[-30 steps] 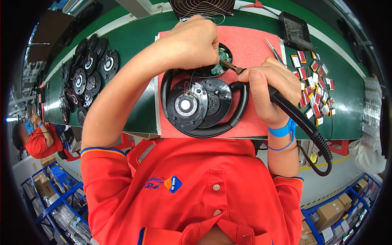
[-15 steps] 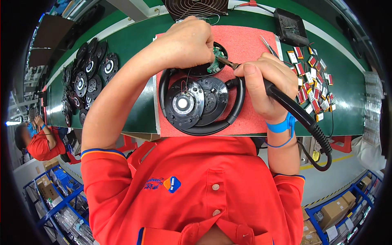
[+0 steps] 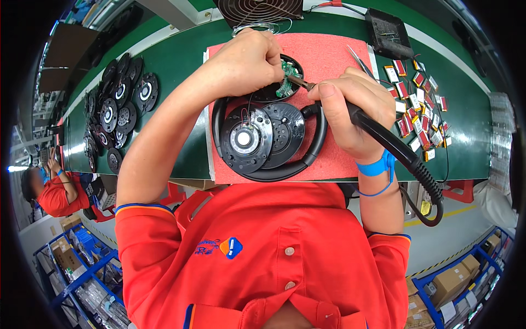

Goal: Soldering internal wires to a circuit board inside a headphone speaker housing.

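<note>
My right hand (image 3: 353, 112) is closed around a black soldering iron (image 3: 378, 133), whose tip touches or almost touches a green circuit board (image 3: 283, 91). The board sits in the far ear cup of black headphones (image 3: 318, 140). My left hand (image 3: 246, 61) is pinched shut just left of the board. A coil of thin silvery solder wire (image 3: 259, 27) shows behind it; the pinched end is hidden by the fingers. Two round black speaker plates (image 3: 234, 154) lie overlapping within the headband, with thin wires running up from the left one.
The headphones lie on a pink foam mat (image 3: 334, 55) on a green bench (image 3: 183, 126). Black speaker plates (image 3: 125, 118) are heaped at left, small battery packs (image 3: 415, 104) at right. Tweezers (image 3: 359, 59), a black tray (image 3: 388, 35) and a fan (image 3: 257, 10) are farther back.
Both hands have shifted slightly left, along with the soldering iron. More of the circuit board shows beside my left hand. My grips look the same.
</note>
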### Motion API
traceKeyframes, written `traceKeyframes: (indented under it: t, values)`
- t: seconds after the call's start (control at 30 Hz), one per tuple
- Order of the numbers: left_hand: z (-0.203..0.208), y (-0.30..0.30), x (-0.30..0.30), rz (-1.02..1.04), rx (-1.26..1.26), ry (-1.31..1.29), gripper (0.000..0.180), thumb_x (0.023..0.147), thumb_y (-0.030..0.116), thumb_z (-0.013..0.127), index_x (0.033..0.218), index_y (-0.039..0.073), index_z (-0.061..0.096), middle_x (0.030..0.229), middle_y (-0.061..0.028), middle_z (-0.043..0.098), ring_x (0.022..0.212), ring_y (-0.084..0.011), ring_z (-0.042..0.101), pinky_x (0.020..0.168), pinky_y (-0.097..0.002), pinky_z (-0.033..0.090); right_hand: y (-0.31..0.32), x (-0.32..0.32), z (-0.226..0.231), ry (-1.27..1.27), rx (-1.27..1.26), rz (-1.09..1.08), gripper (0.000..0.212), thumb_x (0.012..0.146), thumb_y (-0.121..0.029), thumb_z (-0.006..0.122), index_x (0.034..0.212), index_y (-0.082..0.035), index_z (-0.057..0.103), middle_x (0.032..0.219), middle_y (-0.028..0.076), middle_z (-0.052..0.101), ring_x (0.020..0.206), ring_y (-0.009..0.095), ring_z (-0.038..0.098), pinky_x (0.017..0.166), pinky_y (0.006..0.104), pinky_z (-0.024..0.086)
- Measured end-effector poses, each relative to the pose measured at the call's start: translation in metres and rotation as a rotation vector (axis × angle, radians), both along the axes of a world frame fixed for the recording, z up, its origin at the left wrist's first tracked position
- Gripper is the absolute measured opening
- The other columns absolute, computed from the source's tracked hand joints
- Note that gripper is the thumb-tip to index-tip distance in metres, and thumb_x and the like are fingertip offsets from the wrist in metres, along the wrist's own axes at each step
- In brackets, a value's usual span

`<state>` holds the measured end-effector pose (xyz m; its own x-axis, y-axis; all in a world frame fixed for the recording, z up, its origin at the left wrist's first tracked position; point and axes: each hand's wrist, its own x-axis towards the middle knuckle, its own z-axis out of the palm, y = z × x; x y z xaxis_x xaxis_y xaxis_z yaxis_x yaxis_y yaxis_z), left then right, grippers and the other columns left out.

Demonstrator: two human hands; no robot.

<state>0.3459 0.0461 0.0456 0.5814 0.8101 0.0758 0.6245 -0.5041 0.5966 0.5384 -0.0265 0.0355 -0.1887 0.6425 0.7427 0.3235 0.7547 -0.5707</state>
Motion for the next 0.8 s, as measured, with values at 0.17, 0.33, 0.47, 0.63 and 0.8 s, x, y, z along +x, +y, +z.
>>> traceKeyframes:
  t: [0.17, 0.33, 0.47, 0.63, 0.8]
  values:
    - [0.002, -0.002, 0.002, 0.012, -0.022, 0.011, 0.015, 0.060, 0.010, 0.064, 0.063, -0.005, 0.060, 0.074, -0.0183, 0.059, 0.068, -0.0312, 0.059, 0.067, -0.0384, 0.048, -0.001, 0.001, -0.001, 0.003, -0.004, 0.001, 0.014, 0.080, -0.001, 0.056, 0.068, 0.002, 0.062, 0.061, 0.008, 0.061, 0.048, 0.016, 0.048, 0.046, 0.0280, 0.037]
    - [0.004, 0.001, 0.008, 0.030, -0.085, 0.060, 0.014, 0.060, 0.009, 0.063, 0.061, -0.005, 0.059, 0.068, -0.0173, 0.058, 0.069, -0.0300, 0.058, 0.067, -0.0377, 0.046, -0.005, 0.014, 0.006, 0.018, 0.023, -0.051, 0.014, 0.083, -0.003, 0.054, 0.073, 0.003, 0.063, 0.065, 0.009, 0.063, 0.052, 0.016, 0.051, 0.049, 0.0270, 0.039]
    - [0.005, -0.001, 0.003, -0.036, -0.012, 0.018, 0.012, 0.061, 0.005, 0.061, 0.059, -0.006, 0.057, 0.068, -0.0180, 0.058, 0.072, -0.0263, 0.059, 0.067, -0.0346, 0.046, -0.007, 0.046, 0.000, 0.113, 0.095, -0.211, 0.031, 0.095, -0.024, 0.050, 0.094, 0.004, 0.062, 0.076, 0.008, 0.065, 0.054, 0.009, 0.048, 0.051, 0.0223, 0.037]
    - [0.010, -0.006, 0.007, 0.013, -0.086, -0.030, 0.013, 0.062, 0.004, 0.061, 0.060, -0.008, 0.058, 0.074, -0.0173, 0.059, 0.079, -0.0236, 0.058, 0.072, -0.0313, 0.045, -0.029, 0.103, -0.007, 0.054, -0.352, -0.562, 0.012, 0.091, -0.012, 0.057, 0.098, -0.003, 0.060, 0.068, 0.001, 0.056, 0.055, 0.005, 0.049, 0.050, 0.0198, 0.037]
    - [0.007, -0.008, 0.002, 0.049, -0.099, -0.083, 0.011, 0.063, 0.003, 0.061, 0.060, -0.007, 0.058, 0.075, -0.0152, 0.060, 0.079, -0.0236, 0.058, 0.071, -0.0323, 0.045, -0.024, 0.125, -0.022, -0.410, -0.079, -0.535, 0.020, 0.075, -0.002, 0.068, 0.093, -0.006, 0.059, 0.075, 0.008, 0.059, 0.067, 0.021, 0.058, 0.060, 0.0302, 0.046]
